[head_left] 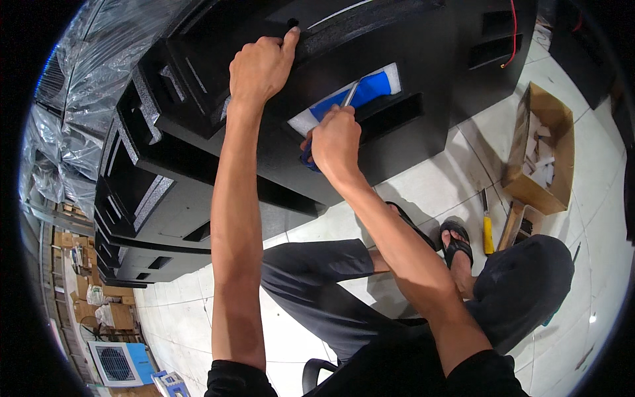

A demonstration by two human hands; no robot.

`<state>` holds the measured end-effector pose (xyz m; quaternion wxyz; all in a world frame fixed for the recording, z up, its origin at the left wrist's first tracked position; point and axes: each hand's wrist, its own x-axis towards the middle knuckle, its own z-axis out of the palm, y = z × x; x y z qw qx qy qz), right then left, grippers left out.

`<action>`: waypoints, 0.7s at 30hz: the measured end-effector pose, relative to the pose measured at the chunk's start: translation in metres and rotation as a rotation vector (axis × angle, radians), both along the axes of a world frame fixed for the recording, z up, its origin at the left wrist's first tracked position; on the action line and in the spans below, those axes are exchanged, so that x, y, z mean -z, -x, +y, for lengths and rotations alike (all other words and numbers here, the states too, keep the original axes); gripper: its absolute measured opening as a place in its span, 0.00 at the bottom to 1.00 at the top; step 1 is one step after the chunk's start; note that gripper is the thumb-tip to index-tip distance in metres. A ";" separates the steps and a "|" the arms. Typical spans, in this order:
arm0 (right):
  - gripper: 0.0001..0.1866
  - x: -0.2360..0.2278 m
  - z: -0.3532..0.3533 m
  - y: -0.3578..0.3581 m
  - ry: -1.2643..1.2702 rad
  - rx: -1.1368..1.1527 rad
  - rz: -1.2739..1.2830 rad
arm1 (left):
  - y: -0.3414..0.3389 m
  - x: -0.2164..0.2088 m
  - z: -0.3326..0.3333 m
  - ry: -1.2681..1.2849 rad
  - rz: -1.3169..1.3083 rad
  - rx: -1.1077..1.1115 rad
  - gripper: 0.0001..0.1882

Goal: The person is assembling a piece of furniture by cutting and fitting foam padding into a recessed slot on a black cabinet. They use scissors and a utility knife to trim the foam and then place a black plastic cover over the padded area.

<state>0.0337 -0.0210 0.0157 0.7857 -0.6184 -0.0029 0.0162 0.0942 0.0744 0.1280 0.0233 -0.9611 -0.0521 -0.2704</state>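
A large black cabinet point(264, 159) fills the space ahead of me. My left hand point(259, 69) is closed over its upper edge, fingers bent and thumb stretched beside a small round hole point(293, 24). In my right hand point(337, 142) is a pair of scissors point(350, 96), with a dark blue handle loop below the fist and the metal blade pointing up and away. The blade lies against a bright blue strip point(376, 88) framed by a white, grainy patch point(393, 74) on the cabinet face. Just below that is a dark rectangular slot point(393, 120).
More black cabinets point(149, 205) stand in a row at the left, near plastic-wrapped goods point(83, 99). On the tiled floor at right are a cardboard box point(559, 132) of white scraps, a yellow-handled tool point(488, 235) and a small box point(512, 225). A red wire point(514, 33) hangs at upper right.
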 end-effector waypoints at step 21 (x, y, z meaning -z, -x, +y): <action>0.13 -0.016 -0.007 -0.028 0.117 -0.189 -0.012 | -0.003 -0.003 0.011 -0.026 0.052 0.018 0.35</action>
